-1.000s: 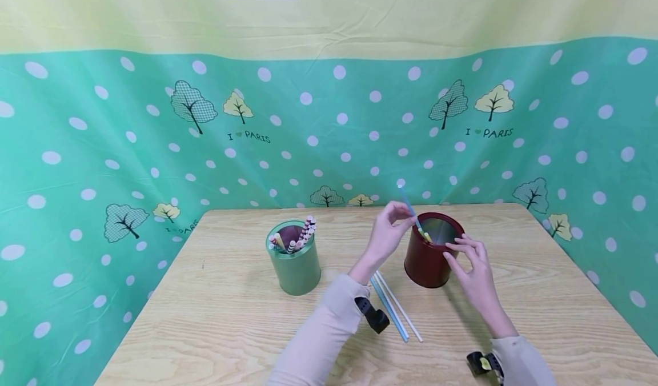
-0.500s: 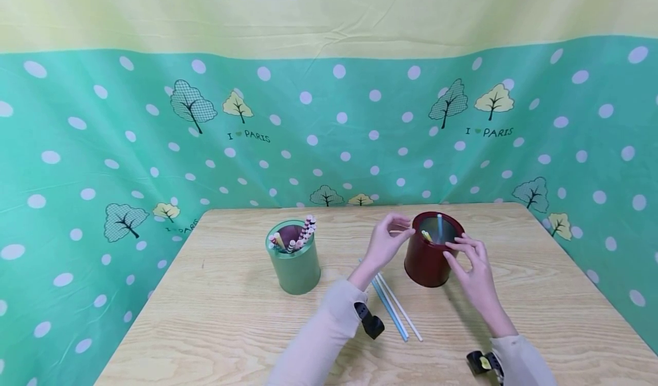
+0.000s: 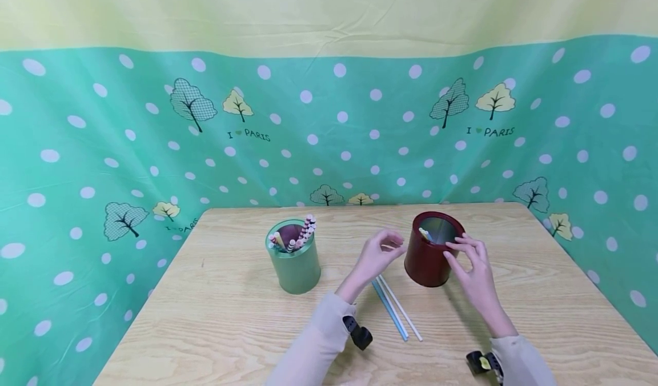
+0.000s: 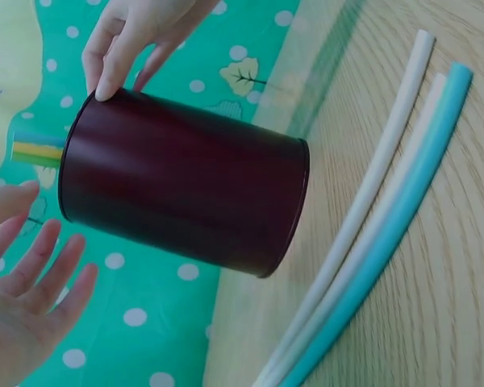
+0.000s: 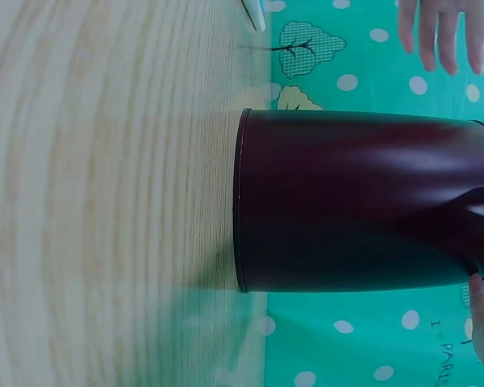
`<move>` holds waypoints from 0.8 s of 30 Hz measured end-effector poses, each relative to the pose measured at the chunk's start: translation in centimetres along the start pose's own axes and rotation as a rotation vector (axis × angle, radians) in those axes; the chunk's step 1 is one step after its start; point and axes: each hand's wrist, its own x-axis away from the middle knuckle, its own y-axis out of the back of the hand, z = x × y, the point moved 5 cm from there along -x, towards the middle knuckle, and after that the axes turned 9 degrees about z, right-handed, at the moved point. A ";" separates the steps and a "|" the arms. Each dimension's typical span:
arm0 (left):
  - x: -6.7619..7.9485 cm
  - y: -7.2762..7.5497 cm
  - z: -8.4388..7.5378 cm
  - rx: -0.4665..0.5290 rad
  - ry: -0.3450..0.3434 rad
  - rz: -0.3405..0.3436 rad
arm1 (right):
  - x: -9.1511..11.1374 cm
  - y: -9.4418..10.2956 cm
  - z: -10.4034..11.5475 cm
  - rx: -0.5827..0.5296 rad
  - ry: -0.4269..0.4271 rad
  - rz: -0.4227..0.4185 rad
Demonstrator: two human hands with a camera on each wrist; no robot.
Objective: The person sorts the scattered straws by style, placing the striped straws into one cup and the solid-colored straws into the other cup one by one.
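The dark red can point(image 3: 428, 265) stands upright on the table at centre right. Several straws point(image 4: 39, 151), yellow and blue among them, poke out of its mouth. My right hand point(image 3: 475, 272) holds the can at its near right rim, thumb on the outer wall and fingers along the edge. Just left of the can hovers my left hand point(image 3: 379, 256), fingers relaxed, nothing in them and apart from the can. Below and right of that hand, a few loose straws, a blue straw point(image 3: 390, 310) and white straws point(image 3: 408, 317), lie on the table.
A green can point(image 3: 298, 272) full of patterned straws point(image 3: 307, 232) stands to the left on the wooden table point(image 3: 216, 317). A polka-dot curtain point(image 3: 288, 112) hangs behind the table's far edge.
My left hand has let go of a blue straw, which dropped down into the dark red can. That hand then drew back left and down. My right hand stayed on the can.
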 end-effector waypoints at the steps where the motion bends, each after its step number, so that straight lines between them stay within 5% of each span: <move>1: 0.3 0.1 -0.4 -0.008 -0.003 0.013 | 0.0 0.0 0.0 0.000 -0.002 0.001; 3: 0.7 0.3 -1.1 -0.015 0.021 0.049 | 0.0 0.0 0.0 0.000 -0.007 0.003; 9: 0.8 0.0 1.8 -0.070 0.048 0.122 | 0.0 0.0 0.1 -0.002 -0.010 0.003; 24: 2.4 0.2 3.7 -0.180 0.098 0.367 | -0.2 0.1 0.5 -0.008 -0.022 0.005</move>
